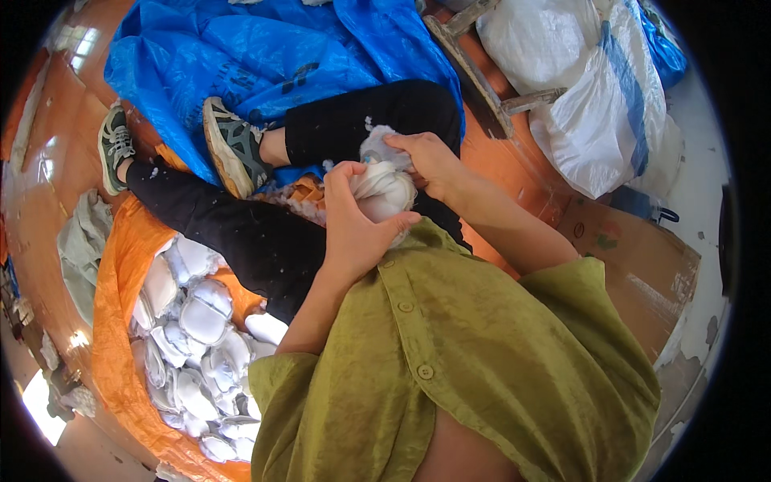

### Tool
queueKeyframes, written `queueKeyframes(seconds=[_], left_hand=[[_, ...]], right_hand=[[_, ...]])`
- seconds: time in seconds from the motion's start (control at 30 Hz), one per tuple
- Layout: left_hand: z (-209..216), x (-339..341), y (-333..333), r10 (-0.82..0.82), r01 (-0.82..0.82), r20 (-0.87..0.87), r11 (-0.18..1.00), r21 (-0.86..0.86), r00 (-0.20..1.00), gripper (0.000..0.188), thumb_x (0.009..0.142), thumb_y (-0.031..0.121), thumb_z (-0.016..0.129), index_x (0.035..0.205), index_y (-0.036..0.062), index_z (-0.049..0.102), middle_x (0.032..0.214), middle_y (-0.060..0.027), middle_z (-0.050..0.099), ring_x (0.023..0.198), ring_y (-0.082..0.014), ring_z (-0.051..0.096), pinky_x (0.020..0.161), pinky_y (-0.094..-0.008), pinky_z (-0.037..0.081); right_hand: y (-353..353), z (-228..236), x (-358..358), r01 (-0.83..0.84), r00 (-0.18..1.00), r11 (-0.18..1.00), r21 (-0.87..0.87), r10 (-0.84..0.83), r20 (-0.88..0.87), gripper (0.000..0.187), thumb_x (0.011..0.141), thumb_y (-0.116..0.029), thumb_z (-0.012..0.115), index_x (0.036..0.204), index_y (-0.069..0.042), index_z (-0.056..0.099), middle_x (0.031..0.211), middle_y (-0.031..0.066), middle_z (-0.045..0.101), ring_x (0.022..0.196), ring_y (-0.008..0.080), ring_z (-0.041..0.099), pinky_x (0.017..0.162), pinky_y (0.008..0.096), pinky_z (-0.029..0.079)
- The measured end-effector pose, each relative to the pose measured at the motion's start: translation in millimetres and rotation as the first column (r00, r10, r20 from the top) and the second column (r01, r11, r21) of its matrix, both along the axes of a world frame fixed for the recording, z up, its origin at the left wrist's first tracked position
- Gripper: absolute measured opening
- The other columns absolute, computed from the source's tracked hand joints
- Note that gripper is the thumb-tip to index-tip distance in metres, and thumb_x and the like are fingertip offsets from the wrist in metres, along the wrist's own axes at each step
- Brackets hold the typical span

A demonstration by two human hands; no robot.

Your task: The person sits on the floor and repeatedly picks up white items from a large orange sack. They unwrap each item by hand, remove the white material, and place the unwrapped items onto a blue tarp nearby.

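My left hand is curled round a small rounded white cloth pouch in front of my waist, thumb on its near side. Beside it, my right hand pinches a tuft of fluffy pale-grey stuffing at the pouch's far end. Whether the tuft is partly inside the pouch I cannot tell. At my left, an orange woven sack lies open, holding several white padded, cup-shaped pieces with seams. Loose orange scraps and fluff lie between my legs.
A blue tarp-like sheet spreads beyond my shoes. A wooden stool frame and stuffed white sacks stand at the far right. A flattened cardboard box lies to my right, and a grey cloth at left.
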State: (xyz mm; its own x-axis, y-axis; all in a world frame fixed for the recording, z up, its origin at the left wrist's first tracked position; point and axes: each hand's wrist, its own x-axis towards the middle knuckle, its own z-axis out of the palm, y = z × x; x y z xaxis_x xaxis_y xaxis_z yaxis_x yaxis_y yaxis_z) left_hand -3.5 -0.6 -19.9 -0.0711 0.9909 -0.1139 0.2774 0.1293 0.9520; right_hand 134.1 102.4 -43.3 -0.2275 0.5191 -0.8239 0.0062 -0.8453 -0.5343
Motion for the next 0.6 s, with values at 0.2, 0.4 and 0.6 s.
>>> queueKeyframes(seconds=[0.2, 0.4, 0.6], left_hand=[[-23.8, 10.8, 3.4, 0.127, -0.127, -0.127, 0.992, 0.012, 0.984, 0.067, 0.064, 0.011, 0.080, 0.115, 0.0028, 0.038, 0.106, -0.0090, 0.044, 0.098, -0.0206, 0.049, 0.087, -0.0313, 0.041], [-19.7, 6.3, 6.8, 0.120, -0.121, 0.016, 0.991, 0.058, 0.993, 0.056, 0.064, 0.003, 0.077, 0.109, 0.0050, 0.042, 0.100, -0.0067, 0.045, 0.090, -0.0185, 0.050, 0.081, -0.0290, 0.043], [-13.9, 1.2, 8.0, 0.129, -0.111, -0.145, 0.986, 0.124, 0.981, 0.047, 0.061, 0.003, 0.079, 0.098, 0.0048, 0.050, 0.097, -0.0062, 0.048, 0.090, -0.0162, 0.049, 0.078, -0.0279, 0.042]], right_hand=[[-6.5, -3.1, -5.3, 0.149, 0.988, 0.983, -0.107, -0.152, -0.017, 0.021, 0.087, -0.024, 0.059, 0.090, -0.003, 0.062, 0.063, 0.0055, 0.052, 0.040, 0.0093, 0.031, 0.037, 0.0248, 0.021], [-2.0, 10.1, -2.1, 0.061, 0.993, 0.993, -0.100, -0.070, -0.090, 0.021, 0.087, -0.023, 0.059, 0.091, -0.002, 0.061, 0.063, 0.0073, 0.054, 0.039, 0.0067, 0.028, 0.035, 0.0218, 0.018], [-2.9, 15.5, -4.0, 0.040, 0.992, 0.996, -0.077, -0.049, -0.115, 0.022, 0.087, -0.023, 0.059, 0.089, -0.001, 0.060, 0.062, 0.0076, 0.055, 0.038, 0.0060, 0.028, 0.035, 0.0215, 0.018]])
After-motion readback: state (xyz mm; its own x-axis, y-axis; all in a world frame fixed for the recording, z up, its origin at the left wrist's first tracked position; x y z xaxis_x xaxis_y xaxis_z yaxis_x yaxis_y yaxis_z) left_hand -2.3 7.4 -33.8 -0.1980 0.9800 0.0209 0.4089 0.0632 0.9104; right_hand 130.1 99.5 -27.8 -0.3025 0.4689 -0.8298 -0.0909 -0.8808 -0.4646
